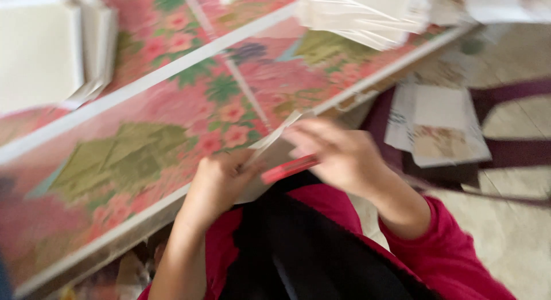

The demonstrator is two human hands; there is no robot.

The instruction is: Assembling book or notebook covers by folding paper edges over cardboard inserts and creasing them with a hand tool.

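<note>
Both hands closed together on a pale folded sheet, tilted up-right over the floral table edge, with a red strip below.

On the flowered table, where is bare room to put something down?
The widest bare patch of the flowered table lies between the white stack at far left and the hands, left hand and right hand, which hold a pale sheet at the near edge. The far right end is crowded with wrapped papers.
</note>
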